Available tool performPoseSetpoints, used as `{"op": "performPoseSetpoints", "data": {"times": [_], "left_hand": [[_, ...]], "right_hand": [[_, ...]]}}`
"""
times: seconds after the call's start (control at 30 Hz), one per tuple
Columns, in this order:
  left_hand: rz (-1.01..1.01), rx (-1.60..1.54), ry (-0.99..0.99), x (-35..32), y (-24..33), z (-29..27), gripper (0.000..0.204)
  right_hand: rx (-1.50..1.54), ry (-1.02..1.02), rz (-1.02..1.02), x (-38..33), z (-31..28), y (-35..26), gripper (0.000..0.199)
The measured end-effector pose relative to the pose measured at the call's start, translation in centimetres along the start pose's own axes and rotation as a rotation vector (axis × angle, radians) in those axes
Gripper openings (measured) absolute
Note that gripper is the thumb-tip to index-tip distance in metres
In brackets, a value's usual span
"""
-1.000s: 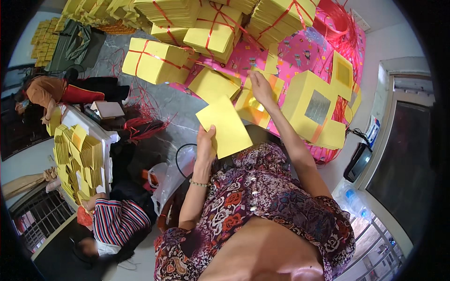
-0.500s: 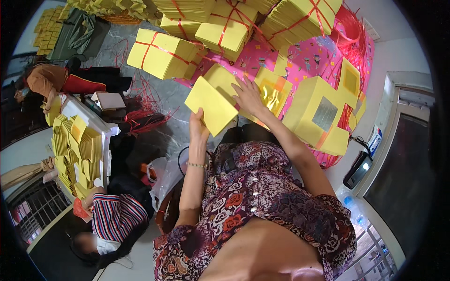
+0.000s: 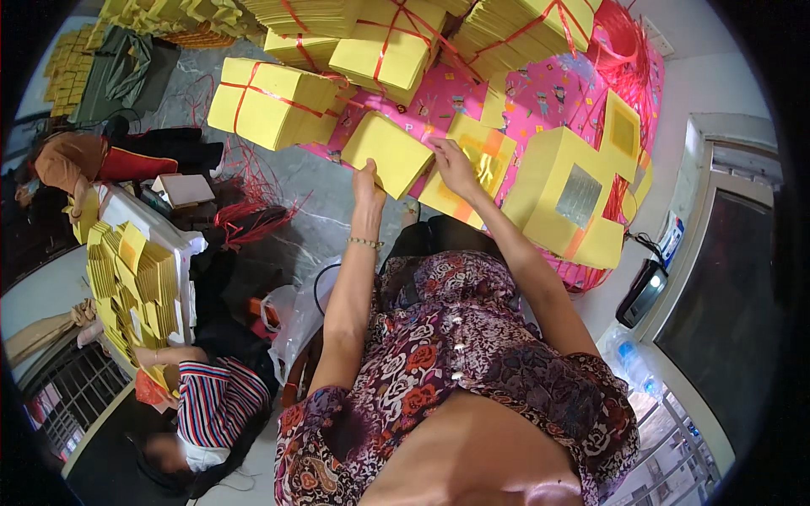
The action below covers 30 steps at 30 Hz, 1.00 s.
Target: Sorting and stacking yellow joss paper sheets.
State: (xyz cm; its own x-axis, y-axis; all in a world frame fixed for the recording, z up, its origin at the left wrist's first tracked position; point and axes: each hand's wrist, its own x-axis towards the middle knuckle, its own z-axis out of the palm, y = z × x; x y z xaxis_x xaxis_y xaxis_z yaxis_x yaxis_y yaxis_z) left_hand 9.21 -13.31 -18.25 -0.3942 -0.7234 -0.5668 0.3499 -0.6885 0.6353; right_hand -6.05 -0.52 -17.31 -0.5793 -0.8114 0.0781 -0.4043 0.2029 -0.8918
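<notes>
A flat stack of yellow paper sheets [image 3: 388, 154] lies tilted in front of me. My left hand [image 3: 369, 184] is closed on its near left corner, thumb on top and fingers hidden beneath. Beside the stack's right edge, my right hand [image 3: 456, 171] has its fingers loosely bent and slightly apart, with nothing visible in them. That hand hovers over the left side of a yellow stack with a shiny gold foil panel [image 3: 483, 160]. To its right stands a tall block of yellow paper with a silver foil square [image 3: 579, 201].
Yellow bundles tied with red ribbon [image 3: 268, 103] stand along the far side of a pink patterned cloth [image 3: 540, 101]. Red ribbon strands [image 3: 623, 63] hang at the far right. Leftward, two people work around a table stacked with yellow paper [image 3: 135, 282]. A clear plastic bag [image 3: 295, 308] is near my left arm.
The yellow paper stack in my left hand has moved farther away and tilted. My right hand has come off the sheets toward the right, its spread fingers now bent.
</notes>
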Motion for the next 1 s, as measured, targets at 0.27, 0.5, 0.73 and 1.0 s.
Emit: {"op": "performPoseSetpoints", "data": {"times": [0.27,0.5,0.73,1.0], "left_hand": [[0.007,0.027,0.034,0.6,0.0,-0.6,0.034],[0.155,0.173,0.087,0.7,-0.1,-0.9,0.034],[0.38,0.551,0.334,0.5,-1.7,-0.7,0.042],[0.203,0.441,0.291,-0.5,-3.0,-0.6,0.062]], "right_hand": [[0.041,-0.058,0.108,-0.3,-0.3,-0.2,0.028],[0.279,-0.185,0.208,1.0,-1.0,-0.1,0.028],[-0.054,-0.107,0.147,1.0,-0.5,-2.4,0.025],[-0.231,-0.06,0.119,0.1,0.0,-2.8,0.031]]}}
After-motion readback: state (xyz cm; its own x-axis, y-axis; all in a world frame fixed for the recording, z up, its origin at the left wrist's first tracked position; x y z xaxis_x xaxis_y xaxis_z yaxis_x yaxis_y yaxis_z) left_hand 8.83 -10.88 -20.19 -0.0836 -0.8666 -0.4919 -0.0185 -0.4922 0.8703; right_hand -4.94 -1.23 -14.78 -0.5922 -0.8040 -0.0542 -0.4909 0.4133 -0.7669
